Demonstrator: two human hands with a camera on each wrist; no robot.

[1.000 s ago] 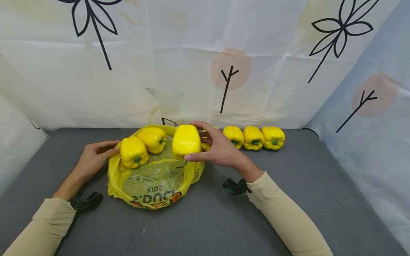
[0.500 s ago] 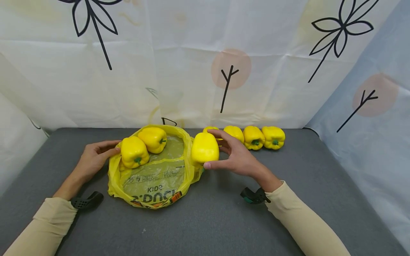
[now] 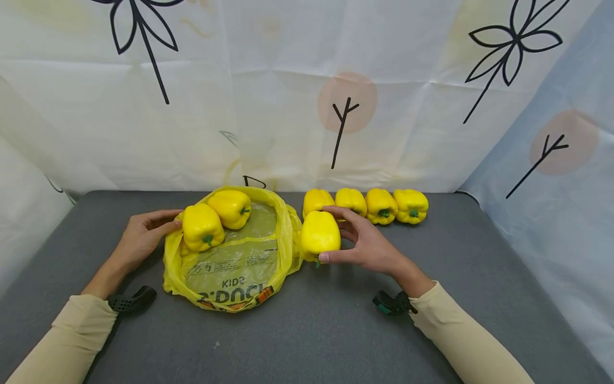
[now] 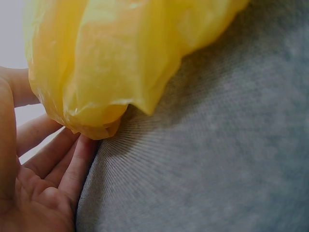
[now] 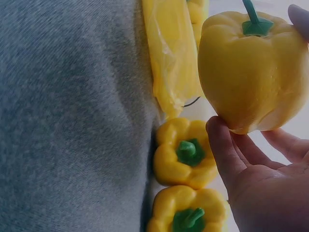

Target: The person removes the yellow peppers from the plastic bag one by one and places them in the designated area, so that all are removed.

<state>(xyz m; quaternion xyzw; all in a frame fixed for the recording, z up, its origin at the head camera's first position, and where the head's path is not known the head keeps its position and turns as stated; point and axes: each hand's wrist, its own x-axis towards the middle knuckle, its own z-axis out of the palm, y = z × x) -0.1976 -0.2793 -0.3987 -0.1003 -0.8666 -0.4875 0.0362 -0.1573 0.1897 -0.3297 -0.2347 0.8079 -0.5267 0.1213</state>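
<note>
A yellow plastic bag (image 3: 230, 266) lies on the table, its mouth spread wide and its rim rolled outward. Inside it, at the back left, two yellow bell peppers (image 3: 203, 226) lie against each other. My left hand (image 3: 144, 234) holds the bag's left rim between thumb and fingers; the left wrist view shows the fingers (image 4: 72, 164) around the bag's outer side. Just right of the bag, my right hand (image 3: 366, 242) grips another yellow bell pepper (image 3: 320, 234) by its sides. Its green stem (image 5: 257, 26) points down in the head view.
Several yellow bell peppers (image 3: 381, 206) stand in a row at the table's back edge, behind my right hand. A white patterned cloth (image 3: 288, 106) hangs behind the grey table (image 3: 297, 341). Another cloth closes the right side.
My right hand has carried the bell pepper rightward and lower, from over the bag's right part to beside it. The leftmost pepper in the row shows more now. My left hand stays put.
</note>
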